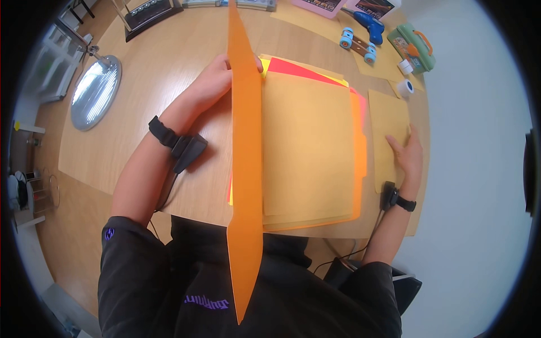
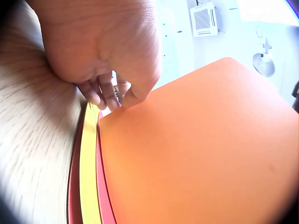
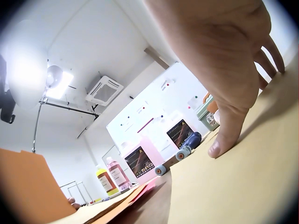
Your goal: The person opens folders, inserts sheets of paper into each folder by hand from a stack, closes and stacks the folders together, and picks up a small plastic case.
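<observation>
An orange folder (image 1: 247, 152) lies open in front of me, its cover raised upright so that I see it nearly edge-on. My left hand (image 1: 213, 83) pinches the far end of that cover; in the left wrist view thumb and finger meet at its edge. Inside the folder lies a tan sheet (image 1: 310, 146). Red (image 1: 298, 71) and yellow folders (image 2: 88, 168) show beneath the orange one. At the right, my right hand (image 1: 410, 155) rests with spread fingers on a separate tan folder (image 1: 387, 124), the thumb (image 3: 224, 137) flat on its surface.
Back right stand a wheeled wooden toy (image 1: 358, 46), a blue toy drill (image 1: 370, 27), a green case (image 1: 414, 48) and a white roll (image 1: 405, 88). A round lamp (image 1: 96, 93) is at the left, a dark-based stand (image 1: 152, 18) behind. White wall (image 1: 479, 141) borders the right.
</observation>
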A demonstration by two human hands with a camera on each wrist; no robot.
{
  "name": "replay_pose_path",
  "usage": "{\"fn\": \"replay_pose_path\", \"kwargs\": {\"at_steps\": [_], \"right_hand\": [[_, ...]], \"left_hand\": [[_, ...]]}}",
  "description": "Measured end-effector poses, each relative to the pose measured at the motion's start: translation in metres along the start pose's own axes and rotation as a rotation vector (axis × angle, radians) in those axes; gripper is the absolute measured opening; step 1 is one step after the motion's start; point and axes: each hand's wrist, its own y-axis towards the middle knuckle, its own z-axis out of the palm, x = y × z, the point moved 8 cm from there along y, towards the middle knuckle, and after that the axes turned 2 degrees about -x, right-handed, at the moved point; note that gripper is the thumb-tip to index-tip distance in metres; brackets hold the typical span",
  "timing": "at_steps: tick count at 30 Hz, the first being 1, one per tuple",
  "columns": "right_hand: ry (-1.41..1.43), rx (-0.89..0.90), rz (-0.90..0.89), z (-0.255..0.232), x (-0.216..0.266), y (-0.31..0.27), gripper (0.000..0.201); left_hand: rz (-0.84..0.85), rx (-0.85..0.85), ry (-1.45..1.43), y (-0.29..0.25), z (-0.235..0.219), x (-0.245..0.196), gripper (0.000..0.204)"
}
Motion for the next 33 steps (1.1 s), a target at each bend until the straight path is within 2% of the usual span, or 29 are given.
{"fn": "replay_pose_path", "kwargs": {"at_steps": [5,9,12,16,22,24,28,30,31,33], "right_hand": [[0.007,-0.027,0.074,-0.009,0.002,-0.002,0.104],[0.043,-0.049,0.145,-0.01,-0.009,-0.001,0.114],[0.022,-0.084,0.133,-0.01,-0.015,0.002,0.118],[0.084,-0.008,0.184,-0.011,-0.015,-0.001,0.117],[0.12,-0.027,0.192,-0.005,-0.024,0.007,0.114],[0.175,-0.102,0.23,-0.017,-0.015,0.002,0.11],[0.299,-0.073,0.215,-0.009,-0.017,0.002,0.107],[0.243,-0.028,0.1,0.001,-0.013,0.007,0.104],[0.242,-0.027,0.103,0.006,-0.017,0.007,0.104],[0.408,0.111,-0.055,0.021,0.004,0.005,0.103]], "left_hand": [[-0.046,0.06,-0.162,-0.002,0.0,-0.002,0.015],[-0.016,0.027,-0.088,-0.007,0.001,-0.008,0.015],[0.015,-0.017,-0.027,-0.005,-0.002,-0.007,0.014],[0.004,0.028,-0.049,-0.004,-0.002,-0.003,0.014],[-0.035,-0.01,0.033,-0.002,0.0,-0.001,0.016],[-0.058,-0.029,0.02,-0.002,-0.002,0.002,0.016],[-0.012,0.008,0.019,0.001,-0.003,0.005,0.016],[-0.005,0.026,0.021,0.0,-0.002,0.004,0.016],[-0.019,0.022,0.014,0.0,-0.003,0.005,0.016],[-0.033,0.018,0.007,0.0,0.0,0.003,0.016]]}}
